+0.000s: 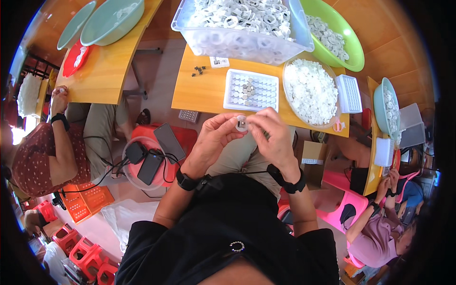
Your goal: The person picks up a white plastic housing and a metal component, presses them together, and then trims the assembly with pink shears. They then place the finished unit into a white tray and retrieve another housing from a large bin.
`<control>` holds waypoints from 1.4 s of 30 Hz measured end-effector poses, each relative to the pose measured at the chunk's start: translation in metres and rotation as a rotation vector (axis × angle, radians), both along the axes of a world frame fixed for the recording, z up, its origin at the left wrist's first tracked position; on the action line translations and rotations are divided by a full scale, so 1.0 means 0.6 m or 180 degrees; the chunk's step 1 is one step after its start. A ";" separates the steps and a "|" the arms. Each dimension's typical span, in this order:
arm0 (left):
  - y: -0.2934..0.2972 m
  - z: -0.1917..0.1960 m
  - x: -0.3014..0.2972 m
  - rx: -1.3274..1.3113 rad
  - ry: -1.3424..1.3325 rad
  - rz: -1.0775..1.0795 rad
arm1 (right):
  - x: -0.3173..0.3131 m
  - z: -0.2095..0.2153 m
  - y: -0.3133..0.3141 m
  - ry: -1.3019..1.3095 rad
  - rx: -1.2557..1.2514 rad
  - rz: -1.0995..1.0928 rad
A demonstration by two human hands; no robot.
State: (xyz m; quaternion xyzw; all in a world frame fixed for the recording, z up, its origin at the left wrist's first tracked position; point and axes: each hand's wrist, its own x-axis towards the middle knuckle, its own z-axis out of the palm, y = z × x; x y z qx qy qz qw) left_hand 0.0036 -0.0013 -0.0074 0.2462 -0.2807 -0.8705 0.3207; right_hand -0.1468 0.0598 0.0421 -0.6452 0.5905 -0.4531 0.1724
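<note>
In the middle of the frame, the left hand (216,137) and the right hand (273,135) are close together, and their fingertips pinch one small white ring (242,123) between them, just above the person's lap. A bit farther up, the white tray (251,90) on the wooden table (204,90) has only a few dark pieces in its middle, so I think most of its holes are not filled yet. Beyond it, at the top, the round bowl (311,92) and the clear bin (242,28) are heaped with white rings, so lots of work seems left.

table (204,90): smooth orange wood, slightly glossy
bin (247,45): clear glossy plastic
tray (251,90): white moulded plastic
ring (242,124): white plastic, matt
bowl (349,42): glossy green plastic
</note>
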 end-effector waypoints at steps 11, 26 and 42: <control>-0.014 0.009 0.011 0.0018 0.0164 0.0067 | 0.000 -0.044 -0.059 0.0741 0.0494 -0.1212; -0.017 0.006 0.012 0.0052 0.0143 0.0113 | 0.031 -0.011 -0.033 0.0248 -0.0294 -0.0689; -0.005 0.014 0.005 -0.0261 -0.0030 0.0166 | 0.027 -0.013 -0.012 -0.0202 -0.0206 -0.0495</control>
